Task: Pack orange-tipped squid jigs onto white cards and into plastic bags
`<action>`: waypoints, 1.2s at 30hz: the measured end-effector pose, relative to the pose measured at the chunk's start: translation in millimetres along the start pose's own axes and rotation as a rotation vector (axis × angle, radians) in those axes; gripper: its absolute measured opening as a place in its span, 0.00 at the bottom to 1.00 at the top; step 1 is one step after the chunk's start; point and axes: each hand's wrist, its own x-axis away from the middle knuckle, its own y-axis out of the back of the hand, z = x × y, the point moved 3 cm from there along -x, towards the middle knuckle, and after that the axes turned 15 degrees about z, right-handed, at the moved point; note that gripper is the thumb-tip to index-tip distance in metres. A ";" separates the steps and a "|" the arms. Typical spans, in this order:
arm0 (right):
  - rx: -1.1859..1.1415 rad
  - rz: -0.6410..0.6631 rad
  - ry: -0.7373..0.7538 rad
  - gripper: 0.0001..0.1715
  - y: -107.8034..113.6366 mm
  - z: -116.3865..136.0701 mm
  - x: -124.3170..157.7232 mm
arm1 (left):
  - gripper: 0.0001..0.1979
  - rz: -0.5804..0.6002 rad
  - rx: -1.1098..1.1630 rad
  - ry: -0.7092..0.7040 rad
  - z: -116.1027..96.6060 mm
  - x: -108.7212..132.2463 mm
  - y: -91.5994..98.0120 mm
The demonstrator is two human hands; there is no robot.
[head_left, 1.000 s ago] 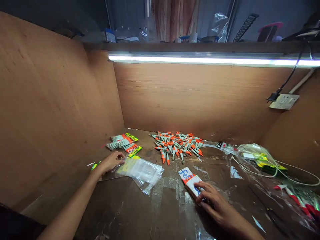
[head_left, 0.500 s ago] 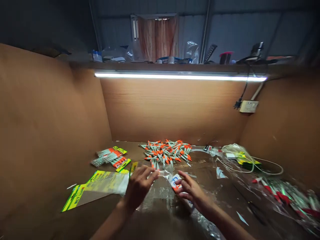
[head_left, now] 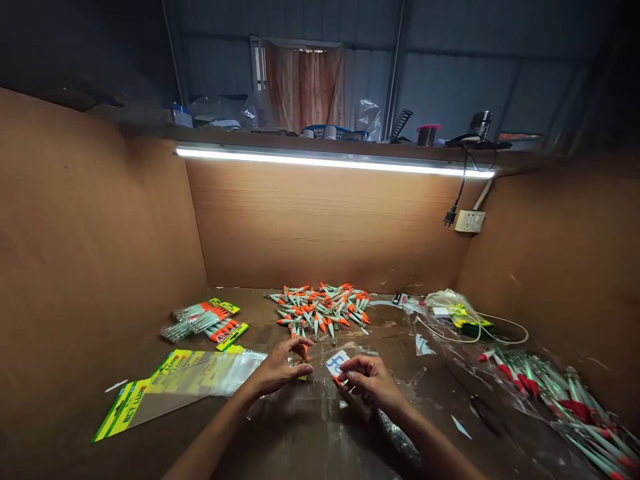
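My left hand (head_left: 285,367) is over the middle of the table, thumb and fingers curved with a gap between them. A small yellow piece shows beneath its thumb, mostly hidden. My right hand (head_left: 367,381) has its fingers curled together at a white card with blue writing (head_left: 336,362), which has orange on its lower edge. Whether the fingertips pinch anything is hidden. Beyond both hands lies a pile of white-and-orange fishing lures (head_left: 325,310). Left of my left hand, clear bags with yellow headers (head_left: 180,377) are fanned out.
Bagged lures (head_left: 207,320) lie at the back left. On the right are lures with red parts (head_left: 565,393), a white cord (head_left: 510,320), a plastic bag (head_left: 445,301) and dark scissors-like handles (head_left: 483,408). A lamp tube (head_left: 335,162) runs along the shelf above.
The yellow-headed clear bag at my left hand has dropped from sight, and that hand's thumb now stands apart. My right hand's fingers, spread before, have curled in. The view has shifted slightly.
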 end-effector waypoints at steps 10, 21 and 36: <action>-0.048 0.096 -0.022 0.23 -13.6 11.1 7.3 | 0.18 -0.051 0.223 0.001 -4.0 2.8 -15.3; 0.183 -0.216 0.081 0.19 -4.1 10.9 8.1 | 0.19 0.019 0.260 0.024 0.2 -1.0 -30.9; 0.220 -0.165 0.093 0.23 -15.0 9.1 10.9 | 0.23 0.088 0.357 0.029 -8.1 -2.9 -47.8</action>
